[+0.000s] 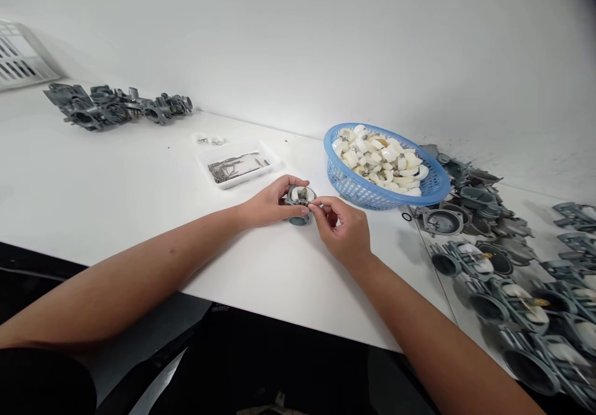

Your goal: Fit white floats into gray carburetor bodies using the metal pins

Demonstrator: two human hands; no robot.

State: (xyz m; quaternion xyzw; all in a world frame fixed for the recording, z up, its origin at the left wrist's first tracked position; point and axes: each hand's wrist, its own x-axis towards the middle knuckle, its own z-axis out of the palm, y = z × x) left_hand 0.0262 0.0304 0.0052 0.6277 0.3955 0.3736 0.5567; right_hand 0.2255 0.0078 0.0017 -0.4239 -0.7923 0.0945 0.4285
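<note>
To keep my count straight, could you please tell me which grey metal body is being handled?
The metal body in the left hand, with the right hand at its edge; neither hand touches the left group or right group.

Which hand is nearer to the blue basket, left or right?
Right: the right hand is close in front of the blue basket; the left hand is farther off, to its left.

Casting (299, 221) at frame centre was matt grey metal. Basket (354, 190) right of centre was smooth blue plastic, parts (377, 157) in it smooth off-white plastic. Tray (251, 178) left of centre looked white plastic, pins (223, 171) dull metal. Tabletop (116, 179) was smooth.
</note>
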